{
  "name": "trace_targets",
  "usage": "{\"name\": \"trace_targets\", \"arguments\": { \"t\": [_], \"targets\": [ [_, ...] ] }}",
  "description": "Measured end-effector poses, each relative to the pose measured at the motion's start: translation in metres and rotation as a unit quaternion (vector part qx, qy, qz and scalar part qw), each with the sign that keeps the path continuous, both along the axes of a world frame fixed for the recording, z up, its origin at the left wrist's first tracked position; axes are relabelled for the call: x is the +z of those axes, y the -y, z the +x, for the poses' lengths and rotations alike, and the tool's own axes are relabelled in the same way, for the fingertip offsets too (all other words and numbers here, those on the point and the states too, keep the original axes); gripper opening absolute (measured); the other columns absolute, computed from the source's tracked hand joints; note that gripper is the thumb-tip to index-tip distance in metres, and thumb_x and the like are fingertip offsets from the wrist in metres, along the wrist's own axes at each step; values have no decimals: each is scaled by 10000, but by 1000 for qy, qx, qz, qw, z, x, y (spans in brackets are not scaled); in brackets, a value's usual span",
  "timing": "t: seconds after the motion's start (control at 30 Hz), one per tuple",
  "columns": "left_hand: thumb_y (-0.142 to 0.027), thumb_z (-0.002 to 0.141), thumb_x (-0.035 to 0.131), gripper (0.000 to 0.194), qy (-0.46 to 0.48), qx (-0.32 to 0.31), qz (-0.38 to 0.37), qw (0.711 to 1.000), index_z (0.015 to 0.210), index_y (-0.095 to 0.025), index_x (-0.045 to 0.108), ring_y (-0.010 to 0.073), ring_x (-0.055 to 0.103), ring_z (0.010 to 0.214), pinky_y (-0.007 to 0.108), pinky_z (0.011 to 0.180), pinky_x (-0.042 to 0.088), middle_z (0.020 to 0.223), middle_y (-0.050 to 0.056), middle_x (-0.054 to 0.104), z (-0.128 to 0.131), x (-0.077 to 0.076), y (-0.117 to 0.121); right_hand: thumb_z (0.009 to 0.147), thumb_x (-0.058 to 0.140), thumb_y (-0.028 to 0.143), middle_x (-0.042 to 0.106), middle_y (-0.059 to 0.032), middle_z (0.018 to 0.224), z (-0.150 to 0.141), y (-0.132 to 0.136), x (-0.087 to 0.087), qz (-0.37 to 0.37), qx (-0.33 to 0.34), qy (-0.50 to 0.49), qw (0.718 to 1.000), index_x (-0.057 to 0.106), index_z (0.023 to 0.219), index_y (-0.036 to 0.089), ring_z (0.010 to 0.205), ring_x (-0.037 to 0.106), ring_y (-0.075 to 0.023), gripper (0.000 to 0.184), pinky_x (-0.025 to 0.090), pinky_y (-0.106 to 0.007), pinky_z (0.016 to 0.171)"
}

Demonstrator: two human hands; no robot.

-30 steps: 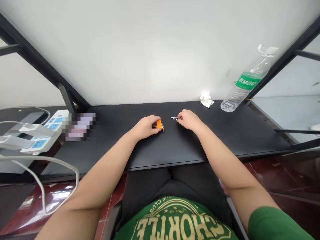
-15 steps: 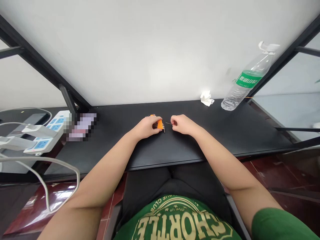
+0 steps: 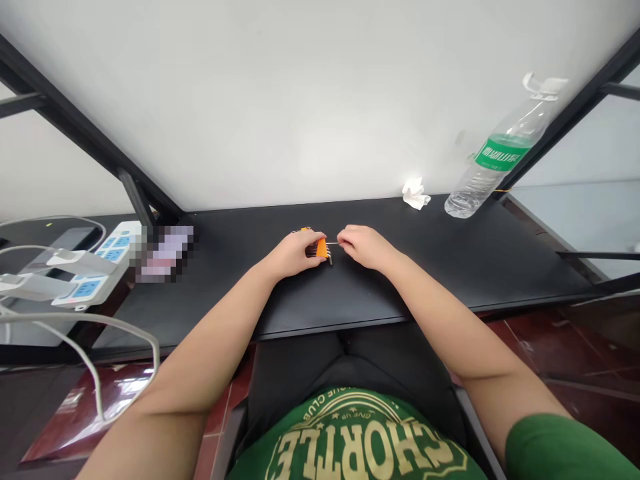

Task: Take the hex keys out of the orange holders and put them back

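My left hand (image 3: pixel 296 253) is closed around an orange hex key holder (image 3: pixel 322 249) just above the black tabletop. Several metal hex keys stick out of the holder, their bent ends on its right side. A thin hex key (image 3: pixel 333 243) is pinched in the fingertips of my right hand (image 3: pixel 364 245). Its free end meets the right side of the orange holder; whether it sits inside a slot is too small to tell. My left fingers cover part of the holder.
A black desk (image 3: pixel 225 293) stands against a white wall. Crumpled tissue (image 3: pixel 415 193) and a tall plastic bottle (image 3: pixel 493 160) are at the back right. To the left lie a blurred-out flat object (image 3: pixel 167 250) and a white power strip (image 3: pixel 107 263) with plugs and cables.
My right hand has moved slightly left, bringing the thin hex key from a small gap up to the orange holder. My left hand has stayed almost still.
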State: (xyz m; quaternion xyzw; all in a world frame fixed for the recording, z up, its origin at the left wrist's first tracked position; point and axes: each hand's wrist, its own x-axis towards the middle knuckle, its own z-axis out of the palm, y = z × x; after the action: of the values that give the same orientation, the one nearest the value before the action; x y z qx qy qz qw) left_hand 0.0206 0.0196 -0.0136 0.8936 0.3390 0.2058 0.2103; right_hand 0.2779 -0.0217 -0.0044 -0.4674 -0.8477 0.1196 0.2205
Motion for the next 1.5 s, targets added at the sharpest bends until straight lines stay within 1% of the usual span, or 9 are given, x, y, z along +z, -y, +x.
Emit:
{"name": "trace_targets", "arguments": {
  "t": [0.3,0.57,0.73,0.87,0.97,1.2,1.37,1.43,1.5],
  "targets": [
    [-385,859,721,456,-6,-6,12,1000,1289,-231,710,259,718,1013,391,933,599,1117,66,767,3,4,4,1038,511,121,612,-69,961,-2,6,0,22,-10,6,1000,717,950,191,778,509,-187,234,389,-315,739],
    [-404,881,738,458,27,4,24,999,1297,-216,705,229,701,953,366,899,588,1101,69,735,3,4,5,1051,515,126,648,-78,1020,-6,-4,-16,103,30,-86,991,751,950,188,857,592,-189,264,479,-316,804],
    [-357,895,731,340,15,-18,55,998,1207,-221,727,226,677,945,347,881,553,1022,48,737,8,10,9,1055,525,180,656,-67,1027,-16,0,-19,100,35,-128,986,756,953,211,865,612,-190,255,501,-326,803],
    [-372,892,738,316,27,-12,65,997,1159,-203,727,207,663,870,333,828,541,972,39,733,7,10,8,985,556,160,694,-67,1039,-21,1,-14,41,12,-226,973,728,954,207,911,646,-199,181,531,-348,860],
    [-399,881,754,407,54,-2,58,997,1235,-201,720,205,691,902,330,849,564,1061,56,755,5,7,6,900,638,202,706,-38,967,-19,-2,-12,-64,-28,-314,947,707,913,209,832,649,-186,71,554,-344,810],
    [-382,864,776,439,87,-12,56,995,1260,-199,729,196,716,913,319,866,595,1076,62,766,7,8,11,750,904,389,744,-42,838,-14,-7,-13,-290,-13,-484,825,777,871,178,729,644,-156,274,564,-323,749],
    [-347,873,772,434,85,-34,83,992,1280,-202,729,211,728,973,335,929,587,1118,71,775,10,11,14,605,1031,423,672,-3,754,-9,-10,-13,-440,15,-522,730,721,819,178,641,559,-102,449,514,-270,651],
    [-342,873,772,442,77,-35,88,993,1289,-201,730,218,730,984,341,939,585,1121,74,776,10,9,13,626,1016,461,638,10,726,-9,-11,-12,-450,11,-508,734,687,818,189,620,533,-103,467,478,-262,607],
    [-348,875,775,449,70,-29,88,993,1295,-197,730,221,732,980,344,939,588,1106,75,777,8,8,11,699,960,490,625,7,713,-13,-8,-7,-391,-24,-468,792,678,814,197,608,517,-115,423,441,-265,571]
  ]
}}
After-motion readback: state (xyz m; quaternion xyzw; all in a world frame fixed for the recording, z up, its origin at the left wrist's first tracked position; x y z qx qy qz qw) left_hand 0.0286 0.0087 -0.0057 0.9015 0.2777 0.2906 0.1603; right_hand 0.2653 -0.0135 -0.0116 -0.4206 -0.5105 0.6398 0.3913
